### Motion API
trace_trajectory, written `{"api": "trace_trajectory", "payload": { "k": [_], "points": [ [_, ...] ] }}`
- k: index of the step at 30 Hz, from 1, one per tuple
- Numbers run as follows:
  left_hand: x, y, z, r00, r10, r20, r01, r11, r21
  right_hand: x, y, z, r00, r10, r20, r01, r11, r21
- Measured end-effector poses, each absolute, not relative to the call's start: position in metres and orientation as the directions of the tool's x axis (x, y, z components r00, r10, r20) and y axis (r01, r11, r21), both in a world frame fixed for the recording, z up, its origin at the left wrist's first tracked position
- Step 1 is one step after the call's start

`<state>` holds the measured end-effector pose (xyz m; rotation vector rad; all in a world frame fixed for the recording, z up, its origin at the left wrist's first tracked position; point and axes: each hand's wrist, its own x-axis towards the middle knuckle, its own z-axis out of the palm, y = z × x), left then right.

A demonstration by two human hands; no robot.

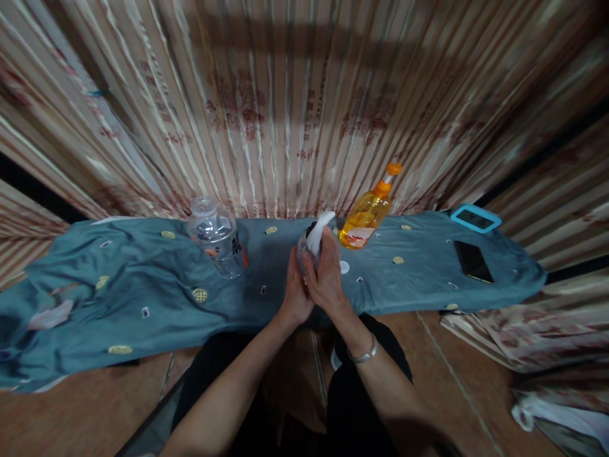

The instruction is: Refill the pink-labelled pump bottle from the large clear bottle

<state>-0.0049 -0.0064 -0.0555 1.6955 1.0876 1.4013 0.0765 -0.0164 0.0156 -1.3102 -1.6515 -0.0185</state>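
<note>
Both hands meet over the near middle of the cloth-covered surface, around a clear, rounded container with something dark at its top. My left hand wraps the container from the left and below. Pressed to it by my right hand, whose fingers are closed, is a white, tissue-like piece that sticks up past the fingertips. Much of the container is hidden by the fingers. A white round disc, perhaps a cap, lies just right of my right hand. Behind it stands an orange pump bottle of yellow-orange liquid.
An uncapped clear plastic bottle stands to the left. A blue-framed digital clock and a black phone are at the right end. The teal patterned cloth is wrinkled on the left. A striped curtain hangs close behind.
</note>
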Motion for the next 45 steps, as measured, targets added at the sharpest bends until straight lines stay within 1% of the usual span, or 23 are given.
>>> {"api": "trace_trajectory", "payload": {
  "k": [2,5,9,12,15,18,20,22,24,26,28,30,34,40,42,45],
  "points": [
    [-0.002,-0.015,-0.060,0.129,0.873,0.470,0.207,-0.487,0.848,0.079,-0.017,0.016,0.095,0.747,0.658,0.722,0.403,-0.562],
    [0.001,-0.026,-0.062,0.183,0.831,0.525,0.236,-0.556,0.797,0.082,-0.018,0.018,0.100,0.764,0.637,0.707,0.396,-0.586],
    [0.001,-0.038,-0.054,0.288,0.779,0.557,0.271,-0.625,0.732,0.091,-0.015,0.022,0.123,0.771,0.625,0.665,0.403,-0.629],
    [-0.002,-0.042,-0.048,0.304,0.777,0.552,0.274,-0.626,0.730,0.103,-0.008,0.026,0.142,0.787,0.600,0.577,0.426,-0.696],
    [-0.007,-0.035,-0.049,0.260,0.809,0.527,0.294,-0.586,0.755,0.110,-0.004,0.028,0.134,0.796,0.590,0.522,0.449,-0.725],
    [-0.010,-0.016,-0.052,0.152,0.870,0.469,0.304,-0.492,0.815,0.109,-0.007,0.027,0.102,0.797,0.595,0.533,0.461,-0.709],
    [-0.011,-0.004,-0.053,0.117,0.901,0.418,0.266,-0.434,0.861,0.107,-0.010,0.025,0.090,0.800,0.594,0.557,0.454,-0.695],
    [-0.010,0.004,-0.052,0.122,0.920,0.373,0.191,-0.391,0.900,0.106,-0.014,0.021,0.097,0.807,0.582,0.570,0.435,-0.698],
    [-0.008,0.007,-0.051,0.121,0.937,0.327,0.121,-0.341,0.932,0.106,-0.018,0.016,0.117,0.836,0.536,0.547,0.396,-0.737],
    [-0.008,0.007,-0.049,0.103,0.952,0.288,0.077,-0.296,0.952,0.109,-0.021,0.010,0.116,0.884,0.453,0.503,0.341,-0.794],
    [-0.008,0.006,-0.046,0.084,0.958,0.273,0.051,-0.277,0.959,0.113,-0.022,0.003,0.066,0.933,0.354,0.466,0.285,-0.838],
    [-0.010,0.005,-0.042,0.067,0.963,0.262,0.038,-0.264,0.964,0.117,-0.023,-0.005,-0.001,0.957,0.292,0.434,0.263,-0.861],
    [-0.016,0.005,-0.035,0.047,0.972,0.231,0.054,-0.234,0.971,0.120,-0.020,-0.021,-0.052,0.971,0.235,0.355,0.238,-0.904],
    [-0.026,0.010,-0.030,-0.021,0.979,0.203,0.067,-0.201,0.977,0.112,-0.013,-0.034,0.024,0.993,0.118,0.204,0.111,-0.973],
    [-0.030,0.011,-0.029,-0.051,0.982,0.183,0.059,-0.180,0.982,0.109,-0.008,-0.039,0.037,0.994,0.103,0.183,0.095,-0.978],
    [-0.037,0.011,-0.026,-0.100,0.981,0.168,0.082,-0.160,0.984,0.109,0.001,-0.048,0.061,0.995,0.082,0.203,0.068,-0.977]
  ]
}}
